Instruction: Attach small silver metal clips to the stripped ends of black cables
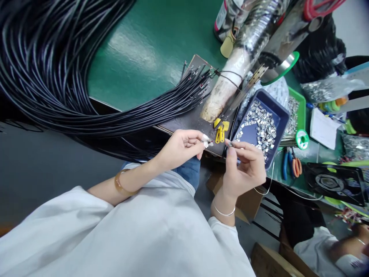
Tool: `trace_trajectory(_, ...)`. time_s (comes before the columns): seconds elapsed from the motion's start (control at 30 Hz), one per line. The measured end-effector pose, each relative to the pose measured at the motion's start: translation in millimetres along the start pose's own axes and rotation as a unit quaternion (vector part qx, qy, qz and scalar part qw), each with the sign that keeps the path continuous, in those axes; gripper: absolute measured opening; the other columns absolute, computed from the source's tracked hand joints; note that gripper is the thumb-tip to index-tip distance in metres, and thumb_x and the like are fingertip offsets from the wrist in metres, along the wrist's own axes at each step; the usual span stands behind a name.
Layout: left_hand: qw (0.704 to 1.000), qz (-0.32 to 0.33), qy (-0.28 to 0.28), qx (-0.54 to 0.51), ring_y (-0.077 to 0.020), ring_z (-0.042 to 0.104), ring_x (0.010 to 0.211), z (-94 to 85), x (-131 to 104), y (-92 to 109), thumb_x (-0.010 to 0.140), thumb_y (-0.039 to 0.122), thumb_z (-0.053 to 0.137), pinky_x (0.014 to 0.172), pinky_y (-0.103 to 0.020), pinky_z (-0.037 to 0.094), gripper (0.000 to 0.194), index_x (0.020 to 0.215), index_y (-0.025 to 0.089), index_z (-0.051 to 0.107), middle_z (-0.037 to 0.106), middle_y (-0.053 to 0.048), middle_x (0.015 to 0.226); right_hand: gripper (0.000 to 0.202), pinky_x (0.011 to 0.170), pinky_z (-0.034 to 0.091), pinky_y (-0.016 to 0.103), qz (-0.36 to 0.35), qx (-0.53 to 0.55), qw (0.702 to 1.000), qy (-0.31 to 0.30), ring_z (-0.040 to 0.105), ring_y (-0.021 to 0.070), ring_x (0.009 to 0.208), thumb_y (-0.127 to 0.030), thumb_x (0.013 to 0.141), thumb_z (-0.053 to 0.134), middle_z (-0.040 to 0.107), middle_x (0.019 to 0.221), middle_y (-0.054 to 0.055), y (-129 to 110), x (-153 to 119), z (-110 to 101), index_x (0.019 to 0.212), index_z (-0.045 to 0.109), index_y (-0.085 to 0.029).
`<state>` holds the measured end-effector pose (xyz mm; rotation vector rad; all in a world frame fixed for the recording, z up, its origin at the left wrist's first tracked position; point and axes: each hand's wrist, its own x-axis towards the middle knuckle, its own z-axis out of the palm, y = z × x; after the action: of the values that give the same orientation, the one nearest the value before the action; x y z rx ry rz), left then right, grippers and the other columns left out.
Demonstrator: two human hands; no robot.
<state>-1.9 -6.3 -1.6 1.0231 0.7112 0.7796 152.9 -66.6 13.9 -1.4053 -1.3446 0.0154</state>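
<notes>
My left hand (186, 148) is closed in a pinch, its thumb and index finger wrapped in white tape, with a thin wire end showing at the fingertips. To its right, my right hand (245, 165) pinches a small metal piece (230, 144) between thumb and index finger. A gap separates the two hands. Just beyond them, a yellow tool (220, 132) lies on the dark board (184, 120). The blue tray (281, 115) of small metal pieces is behind my right hand. A thick bundle of black cables (150, 117) runs along the table edge, with stripped ends near the board.
A wrapped pipe-like roll (225, 84) leans over the board. Farther right are a green tray (301, 104), a solder spool (302, 139), orange-handled pliers (296, 166) and a black fan (331, 182). Another person's sleeve (317, 246) shows at the lower right.
</notes>
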Motion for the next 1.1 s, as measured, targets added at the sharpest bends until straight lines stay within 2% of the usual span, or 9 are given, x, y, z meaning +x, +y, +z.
trace_trajectory(0.27,0.998,0.045,0.019,0.029,-0.0081,0.058,0.057,6.1,0,0,0.082,0.023,0.069,0.058,-0.019,0.048,0.013,0.075,0.013,0.065,0.064,0.001,0.062,0.004,0.071,0.061,0.030,0.109,0.082,0.984,-0.118,0.071,0.0150,0.089,-0.021,0.087,0.070,0.073,0.095,0.001,4,-7,11,0.089,0.073,-0.024)
trace_trajectory(0.43,0.977,0.124,0.086,0.153,-0.0082,0.052,0.058,7.0,-1,-5,0.084,0.024,0.071,0.054,-0.020,0.041,0.011,0.078,0.014,0.070,0.066,0.000,0.069,0.006,0.076,0.062,0.032,0.096,0.071,0.988,-0.102,0.071,0.0151,0.091,-0.020,0.087,0.070,0.073,0.095,0.001,4,-8,13,0.089,0.073,-0.025)
trace_trajectory(0.6,0.932,0.244,0.091,0.251,-0.0099,0.053,0.060,4.4,-1,-12,0.088,0.020,0.068,0.059,-0.023,0.043,0.009,0.083,0.017,0.075,0.071,-0.002,0.074,0.004,0.075,0.062,0.033,0.116,0.076,0.985,-0.103,0.071,0.0162,0.091,-0.022,0.088,0.068,0.071,0.095,0.002,5,-9,14,0.086,0.070,-0.023)
trace_trajectory(0.7,0.919,0.272,0.092,0.269,-0.0109,0.054,0.062,4.1,-1,-15,0.088,0.021,0.068,0.064,-0.025,0.045,0.009,0.085,0.017,0.076,0.071,-0.002,0.073,0.008,0.078,0.063,0.034,0.102,0.096,0.986,-0.086,0.072,0.0160,0.092,-0.018,0.087,0.067,0.070,0.098,0.002,4,-12,16,0.088,0.071,-0.024)
trace_trajectory(0.77,0.938,0.236,0.074,0.243,-0.0108,0.056,0.062,4.2,-2,-14,0.090,0.023,0.066,0.063,-0.024,0.045,0.012,0.084,0.017,0.074,0.070,-0.002,0.071,0.013,0.084,0.063,0.036,0.059,0.075,0.993,-0.066,0.072,0.0161,0.095,-0.014,0.086,0.068,0.071,0.100,0.001,4,-14,17,0.090,0.072,-0.025)
trace_trajectory(0.83,0.972,0.155,0.022,0.177,-0.0094,0.054,0.058,3.8,-3,-10,0.094,0.025,0.060,0.057,-0.022,0.042,0.022,0.078,0.015,0.070,0.066,-0.001,0.067,0.016,0.088,0.062,0.038,0.028,0.060,0.996,-0.054,0.071,0.0160,0.096,-0.012,0.084,0.069,0.072,0.100,0.001,5,-15,17,0.090,0.072,-0.026)
trace_trajectory(0.9,0.992,0.065,-0.046,0.097,-0.0068,0.047,0.049,2.3,-3,-2,0.095,0.030,0.060,0.048,-0.020,0.036,0.030,0.069,0.014,0.064,0.062,0.000,0.059,0.012,0.085,0.063,0.037,0.051,0.094,0.992,-0.070,0.071,0.0155,0.095,-0.014,0.085,0.069,0.072,0.099,0.001,6,-14,17,0.088,0.072,-0.025)
trace_trajectory(0.97,0.996,0.000,-0.085,0.031,-0.0041,0.038,0.042,-0.2,-3,6,0.091,0.035,0.066,0.042,-0.019,0.029,0.036,0.064,0.013,0.059,0.059,0.001,0.054,0.005,0.079,0.064,0.034,0.102,0.140,0.979,-0.105,0.072,0.0152,0.091,-0.020,0.087,0.069,0.071,0.096,0.001,8,-12,15,0.085,0.071,-0.024)
trace_trajectory(1.1,0.996,-0.037,-0.078,-0.020,-0.0027,0.035,0.039,-4.4,-2,13,0.083,0.034,0.076,0.039,-0.017,0.026,0.029,0.069,0.012,0.061,0.062,0.000,0.052,0.006,0.077,0.065,0.035,0.157,0.151,0.971,-0.099,0.072,0.0159,0.090,-0.024,0.088,0.068,0.071,0.095,0.002,8,-9,12,0.083,0.070,-0.023)
